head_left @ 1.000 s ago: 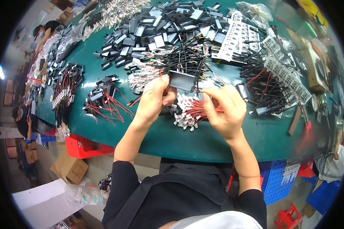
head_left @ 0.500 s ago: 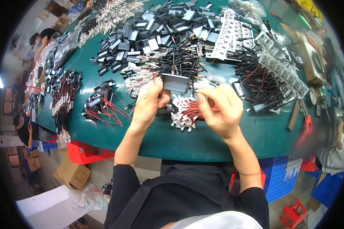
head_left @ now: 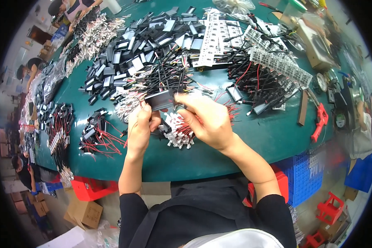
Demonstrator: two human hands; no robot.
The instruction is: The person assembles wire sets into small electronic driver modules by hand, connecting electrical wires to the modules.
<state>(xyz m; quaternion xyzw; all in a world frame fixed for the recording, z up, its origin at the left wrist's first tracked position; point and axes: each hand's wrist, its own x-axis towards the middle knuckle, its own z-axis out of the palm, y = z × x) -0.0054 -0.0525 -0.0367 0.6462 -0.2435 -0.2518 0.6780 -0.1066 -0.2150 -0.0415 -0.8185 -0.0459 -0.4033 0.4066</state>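
A dark grey, open-sided rectangular housing (head_left: 160, 100) is held up over the table. My left hand (head_left: 140, 128) is closed on its left end, thumb on the near side and fingers curled below. At the housing's right end my right hand (head_left: 208, 120) pinches a thin black cable, mostly hidden by the fingers. Under both hands lies a bundle of red wires with white connectors (head_left: 180, 130). Just beyond the housing spreads a heap of black cables (head_left: 163, 78) with white-tipped ends.
A large pile of similar housings (head_left: 128, 53) covers the far table. Printed label sheets (head_left: 219, 39) and more black cables (head_left: 256, 78) lie right, near a red-handled tool (head_left: 319, 122). Red-wired housings (head_left: 97, 130) sit left. Other people work at the far left.
My view has shifted, so the table's contents sit further left in the picture. My right hand has come closer to the housing's right end; the left keeps its hold.
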